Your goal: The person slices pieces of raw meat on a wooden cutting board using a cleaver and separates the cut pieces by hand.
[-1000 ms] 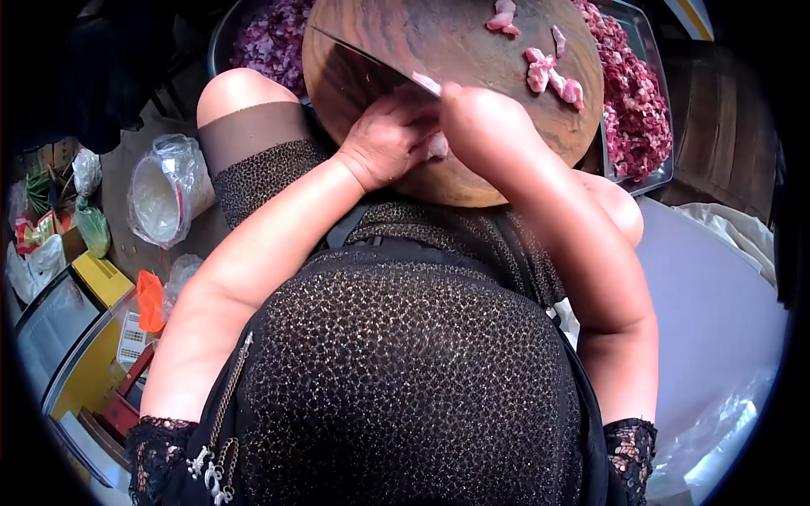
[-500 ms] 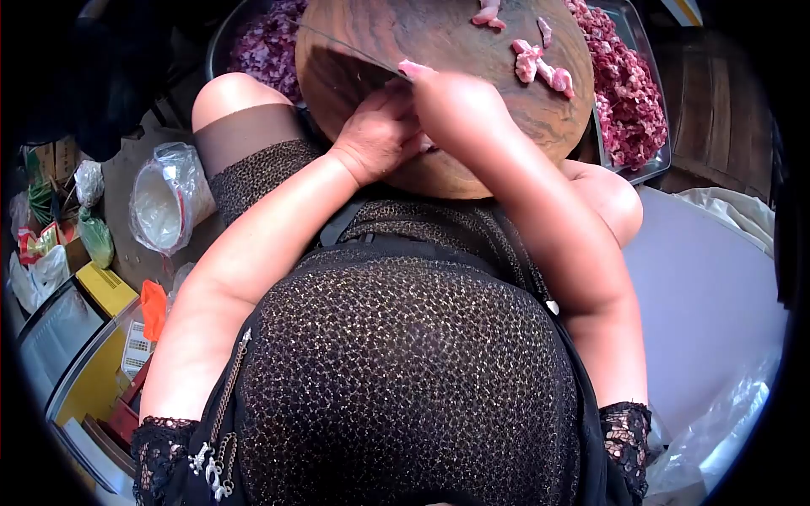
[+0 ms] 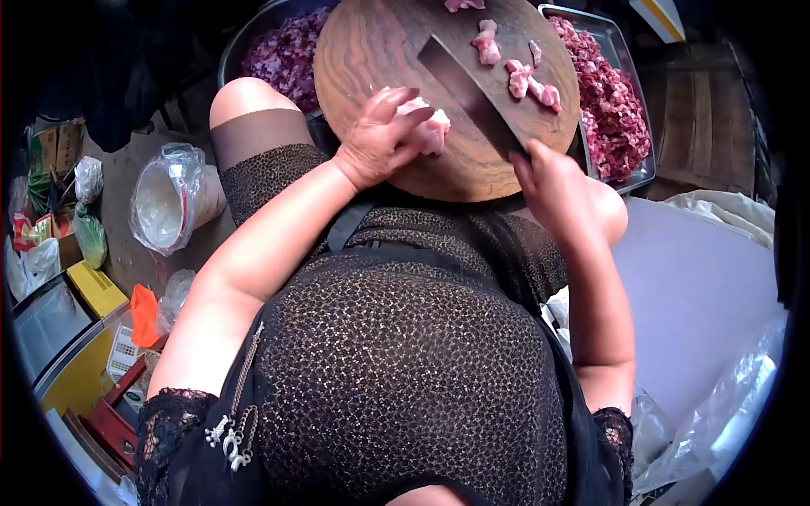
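Note:
On the round wooden chopping board (image 3: 371,42), my left hand (image 3: 384,139) lies at the left side, its fingers curved around a pale pink piece of meat (image 3: 435,131). My right hand (image 3: 548,181) grips the handle of a cleaver (image 3: 472,93) at the board's near right edge. The cleaver's dark, broad blade slants up and left across the board, apart from the meat in my left hand. Beyond the blade lie several small meat scraps (image 3: 487,42). My right fist hides most of the handle.
Chopped meat fills a metal tray (image 3: 648,160) right of the board and a second container (image 3: 232,63) on the left. A plastic-lined bucket (image 3: 173,202) stands on the floor at left. A grey surface (image 3: 692,287) lies at right.
My right hand has swung right and toward me with the cleaver, away from my left hand. The meat under my left hand now shows more, and the fingers have lifted somewhat.

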Demonstrator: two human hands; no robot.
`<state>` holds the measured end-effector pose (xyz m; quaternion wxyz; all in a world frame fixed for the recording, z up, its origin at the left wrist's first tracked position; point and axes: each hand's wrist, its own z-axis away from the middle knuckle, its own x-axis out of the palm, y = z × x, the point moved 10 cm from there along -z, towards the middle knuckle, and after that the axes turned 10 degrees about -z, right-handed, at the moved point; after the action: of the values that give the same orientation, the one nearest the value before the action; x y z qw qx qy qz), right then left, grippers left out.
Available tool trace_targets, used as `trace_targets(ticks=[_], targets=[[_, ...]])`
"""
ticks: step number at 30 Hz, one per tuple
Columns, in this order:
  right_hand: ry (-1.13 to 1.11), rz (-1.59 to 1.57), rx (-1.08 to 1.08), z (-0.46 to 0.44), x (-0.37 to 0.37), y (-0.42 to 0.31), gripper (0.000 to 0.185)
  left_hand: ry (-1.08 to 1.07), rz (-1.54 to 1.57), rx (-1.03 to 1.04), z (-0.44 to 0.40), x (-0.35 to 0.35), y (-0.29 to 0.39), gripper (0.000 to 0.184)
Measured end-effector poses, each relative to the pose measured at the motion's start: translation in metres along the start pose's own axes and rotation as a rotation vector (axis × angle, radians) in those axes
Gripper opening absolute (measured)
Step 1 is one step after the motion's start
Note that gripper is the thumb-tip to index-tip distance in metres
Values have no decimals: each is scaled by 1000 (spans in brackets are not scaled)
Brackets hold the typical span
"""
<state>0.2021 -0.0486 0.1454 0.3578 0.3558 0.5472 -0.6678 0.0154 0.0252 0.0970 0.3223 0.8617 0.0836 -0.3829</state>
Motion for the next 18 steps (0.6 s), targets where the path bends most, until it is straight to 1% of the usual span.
trace_targets(ticks=[2, 3, 4, 5, 6, 7, 10, 12, 14, 18], targets=[[-33, -9, 23, 21, 2, -5, 24, 70, -104, 97, 1, -12, 8, 38], [-37, -11, 32, 24, 7, -4, 24, 50, -58, 123, 2, -6, 6, 29], [-16, 0, -35, 26, 11, -9, 23, 47, -54, 120, 6, -1, 4, 29], [6, 11, -104, 27, 14, -15, 22, -19, -103, 87, 9, 10, 0, 27], [4, 11, -103, 26, 18, -15, 22, -85, -152, 55, 11, 20, -5, 24], [-28, 48, -112, 24, 25, -16, 20, -75, -145, 73, 12, 23, -6, 22], [-97, 115, -109, 18, 39, -19, 16, -98, -166, 47, 10, 22, -5, 25], [-238, 121, -16, 15, 54, -11, 17, -135, -160, 5, 7, 23, -6, 28], [-262, 110, -19, 10, 56, -12, 18, -87, -172, 38, 3, 17, -1, 31], [-297, 71, -40, -5, 53, -14, 17, -161, -162, 13, 2, 24, -9, 31]])
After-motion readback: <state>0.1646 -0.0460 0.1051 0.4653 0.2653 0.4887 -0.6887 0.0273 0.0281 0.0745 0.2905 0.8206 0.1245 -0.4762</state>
